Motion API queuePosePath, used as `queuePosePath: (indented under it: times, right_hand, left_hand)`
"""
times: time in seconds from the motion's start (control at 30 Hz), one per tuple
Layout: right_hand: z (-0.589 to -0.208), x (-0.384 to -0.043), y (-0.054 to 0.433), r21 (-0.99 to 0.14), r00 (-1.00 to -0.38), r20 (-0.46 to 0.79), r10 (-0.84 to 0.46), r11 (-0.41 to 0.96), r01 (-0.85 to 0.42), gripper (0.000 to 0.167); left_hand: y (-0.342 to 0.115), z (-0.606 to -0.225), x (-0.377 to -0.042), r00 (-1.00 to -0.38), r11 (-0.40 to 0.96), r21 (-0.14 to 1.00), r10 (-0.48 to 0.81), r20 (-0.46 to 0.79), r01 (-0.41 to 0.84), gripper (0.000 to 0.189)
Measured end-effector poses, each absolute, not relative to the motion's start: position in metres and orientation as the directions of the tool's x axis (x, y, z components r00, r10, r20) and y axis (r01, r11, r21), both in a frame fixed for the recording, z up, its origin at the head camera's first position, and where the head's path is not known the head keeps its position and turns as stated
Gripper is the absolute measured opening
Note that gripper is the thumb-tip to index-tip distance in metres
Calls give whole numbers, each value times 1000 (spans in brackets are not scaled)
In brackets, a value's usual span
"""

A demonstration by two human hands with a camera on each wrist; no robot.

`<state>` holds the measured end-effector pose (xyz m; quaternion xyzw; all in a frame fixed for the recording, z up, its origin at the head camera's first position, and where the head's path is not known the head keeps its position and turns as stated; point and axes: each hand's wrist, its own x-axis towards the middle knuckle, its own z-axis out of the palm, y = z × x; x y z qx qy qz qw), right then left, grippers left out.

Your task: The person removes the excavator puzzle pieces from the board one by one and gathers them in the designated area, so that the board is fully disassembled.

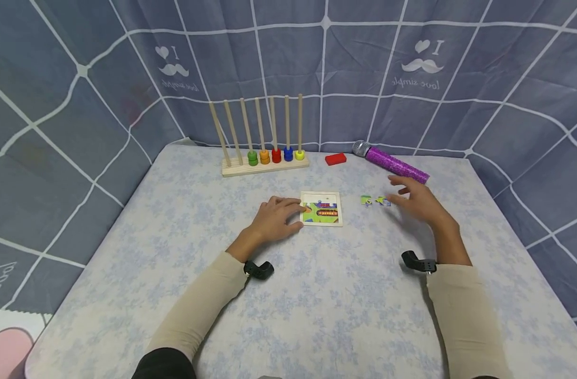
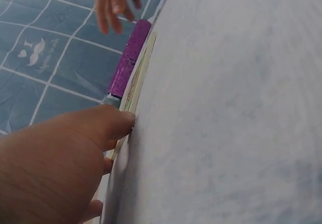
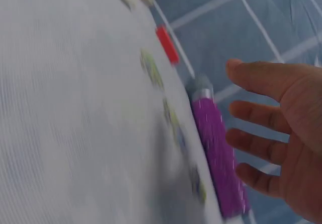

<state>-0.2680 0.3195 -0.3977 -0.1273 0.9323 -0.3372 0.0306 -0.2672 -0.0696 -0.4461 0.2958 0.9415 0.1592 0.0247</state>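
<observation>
At the left side of a wooden-framed jigsaw puzzle (image 1: 321, 212), my left hand (image 1: 279, 218) holds the frame with curled fingers, its thumb (image 2: 121, 123) against the near edge. Part of the picture is filled in and a pale bare strip shows along the top. My right hand (image 1: 416, 200) hovers above the table with fingers spread and nothing in them. Under and beside it lie loose puzzle pieces (image 1: 366, 200), a few of them blurred in the right wrist view; the hand partly covers them in the head view.
A wooden peg stand (image 1: 265, 167) with coloured rings stands at the back. To its right lie a red block (image 1: 335, 159) and a purple glittery microphone (image 1: 396, 163), close behind my right hand. Grey-blue checked cloth (image 1: 355, 68) walls the table's back and sides.
</observation>
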Motion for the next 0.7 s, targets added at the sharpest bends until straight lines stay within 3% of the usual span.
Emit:
queuePosePath:
  times: [0.33, 0.53, 0.7]
  right_hand:
    - [-396, -291, 187, -553, -832, -21, -555, 699, -453, 40]
    - [-410, -295, 151, -410, -854, -94, -513, 801, -436, 27]
    - [-417, -295, 145, -455, -865, -88, -493, 792, -406, 24]
  left_hand:
    - [-72, -445, -266, -821, 773, 315, 570, 36, 551, 46]
    - [-70, -448, -267, -817, 768, 315, 575, 42, 557, 43]
    - [-73, -448, -268, -826, 762, 347, 559, 71, 546, 33]
